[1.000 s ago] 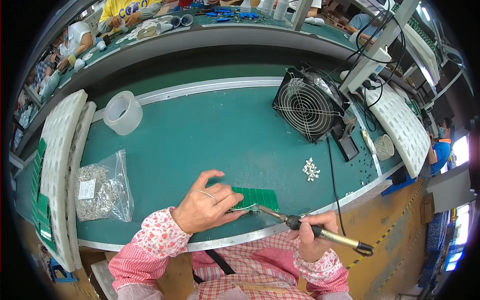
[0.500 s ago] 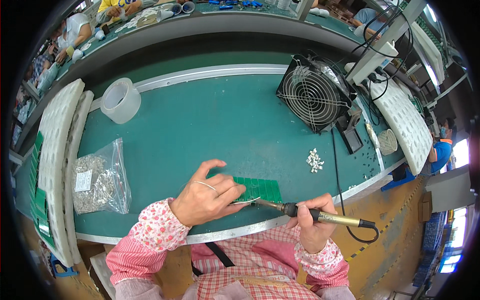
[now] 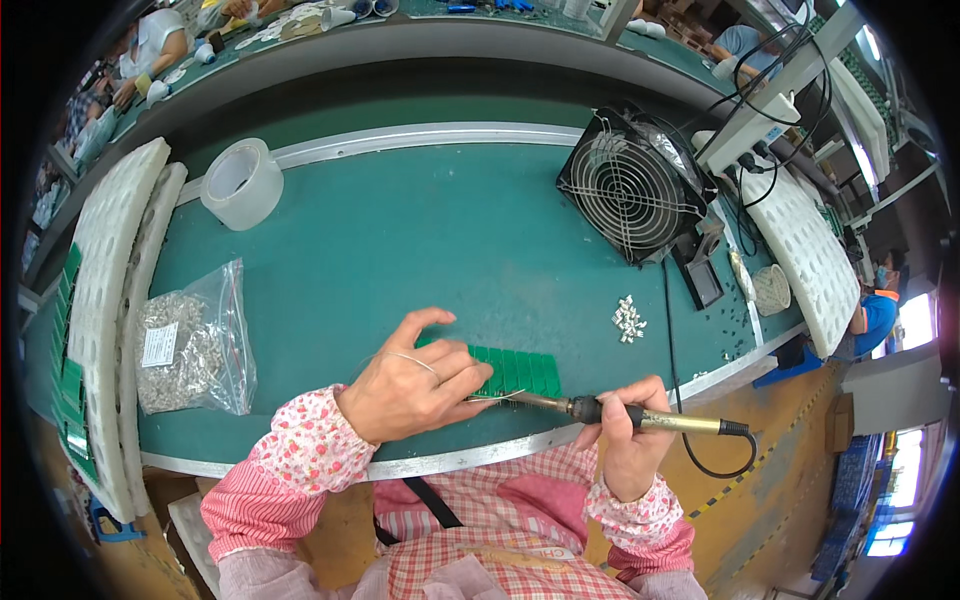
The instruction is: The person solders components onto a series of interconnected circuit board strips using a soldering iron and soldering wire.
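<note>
Green rectangular circuit-board panel [image 3: 525, 372], divided into narrow strips, near the middle of the worktop's [image 3: 430, 230] near edge; left part covered. Black-and-gold pen-shaped soldering iron [image 3: 588, 409], almost level, tip pointing left at the panel's near side, handle past the worktop's near edge. Thin pale solder wire [image 3: 492, 398], slightly curved, meets the tip; exact contact too small to tell.

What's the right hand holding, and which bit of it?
The right hand holds a soldering iron by its handle, with thumb and fingers closed around it.
</note>
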Demonstrator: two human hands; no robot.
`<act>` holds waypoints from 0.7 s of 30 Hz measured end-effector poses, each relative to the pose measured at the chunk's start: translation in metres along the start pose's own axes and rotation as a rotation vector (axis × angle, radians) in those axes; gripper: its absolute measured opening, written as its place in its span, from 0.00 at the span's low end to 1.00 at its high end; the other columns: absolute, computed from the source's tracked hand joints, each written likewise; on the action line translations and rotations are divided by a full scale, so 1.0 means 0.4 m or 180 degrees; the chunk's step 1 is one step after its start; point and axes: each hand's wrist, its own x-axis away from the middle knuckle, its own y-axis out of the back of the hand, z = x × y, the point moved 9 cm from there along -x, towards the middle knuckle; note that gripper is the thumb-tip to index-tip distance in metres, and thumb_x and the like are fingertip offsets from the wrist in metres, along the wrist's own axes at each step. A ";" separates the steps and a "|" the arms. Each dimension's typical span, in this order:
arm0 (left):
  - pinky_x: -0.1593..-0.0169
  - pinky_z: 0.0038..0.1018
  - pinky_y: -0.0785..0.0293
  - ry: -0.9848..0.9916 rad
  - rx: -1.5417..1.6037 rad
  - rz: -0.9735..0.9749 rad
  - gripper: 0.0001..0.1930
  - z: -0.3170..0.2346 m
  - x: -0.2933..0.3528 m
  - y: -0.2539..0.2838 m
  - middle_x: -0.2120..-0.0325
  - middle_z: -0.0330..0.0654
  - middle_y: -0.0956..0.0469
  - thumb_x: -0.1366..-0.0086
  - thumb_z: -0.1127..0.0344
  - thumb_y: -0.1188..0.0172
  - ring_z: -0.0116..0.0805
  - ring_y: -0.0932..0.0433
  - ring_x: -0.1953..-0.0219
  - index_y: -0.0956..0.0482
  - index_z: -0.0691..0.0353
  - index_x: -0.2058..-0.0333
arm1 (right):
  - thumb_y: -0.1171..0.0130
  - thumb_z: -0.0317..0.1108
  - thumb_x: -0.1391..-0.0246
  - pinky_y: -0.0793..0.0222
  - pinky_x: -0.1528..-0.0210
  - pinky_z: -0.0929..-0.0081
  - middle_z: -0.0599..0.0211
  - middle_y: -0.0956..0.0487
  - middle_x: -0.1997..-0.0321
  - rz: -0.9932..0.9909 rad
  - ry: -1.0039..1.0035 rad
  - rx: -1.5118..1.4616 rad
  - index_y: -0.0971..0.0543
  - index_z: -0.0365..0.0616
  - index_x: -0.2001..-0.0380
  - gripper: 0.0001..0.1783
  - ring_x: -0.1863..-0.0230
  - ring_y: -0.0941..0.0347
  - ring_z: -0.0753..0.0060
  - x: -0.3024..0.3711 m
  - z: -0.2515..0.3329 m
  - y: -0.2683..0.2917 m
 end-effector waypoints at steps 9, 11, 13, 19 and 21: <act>0.42 0.42 0.32 0.0104 0.0054 -0.0045 0.15 0.007 -0.007 0.008 0.75 0.34 0.22 0.49 0.61 0.25 0.28 0.21 0.71 0.19 0.57 0.65 | 0.40 0.25 0.42 0.27 0.73 0.76 0.58 0.21 0.70 -0.0183 0.1189 0.0874 0.24 0.36 0.59 0.08 0.76 0.23 0.72 -0.001 0.043 0.045; 0.41 0.41 0.33 0.0234 0.0075 -0.0029 0.13 0.017 -0.010 0.007 0.77 0.32 0.24 0.44 0.57 0.29 0.27 0.22 0.71 0.20 0.56 0.66 | 0.35 0.19 0.50 0.29 0.70 0.73 0.59 0.19 0.69 -0.0087 0.1557 0.1841 0.18 0.41 0.61 0.12 0.72 0.23 0.68 -0.001 0.054 0.012; 0.41 0.40 0.33 0.0307 0.0094 -0.0042 0.13 0.023 -0.012 0.008 0.77 0.33 0.23 0.44 0.57 0.29 0.28 0.21 0.71 0.19 0.56 0.66 | 0.29 0.22 0.56 0.30 0.70 0.72 0.63 0.22 0.70 -0.0007 0.1734 0.2268 0.18 0.45 0.60 0.17 0.72 0.26 0.66 -0.005 0.047 -0.012; 0.40 0.40 0.34 0.0543 0.0223 0.0021 0.13 0.039 -0.022 0.011 0.77 0.34 0.20 0.44 0.56 0.29 0.30 0.20 0.71 0.18 0.56 0.65 | 0.25 0.27 0.59 0.33 0.73 0.70 0.66 0.27 0.72 -0.0176 0.1721 0.2449 0.17 0.46 0.66 0.14 0.74 0.29 0.67 -0.016 0.016 -0.023; 0.40 0.40 0.35 0.0588 0.0220 0.0040 0.13 0.044 -0.021 0.009 0.77 0.34 0.20 0.44 0.56 0.28 0.30 0.20 0.71 0.18 0.56 0.65 | 0.25 0.27 0.59 0.33 0.73 0.70 0.66 0.27 0.72 -0.0218 0.1731 0.2428 0.17 0.45 0.66 0.14 0.74 0.29 0.67 -0.017 0.015 -0.024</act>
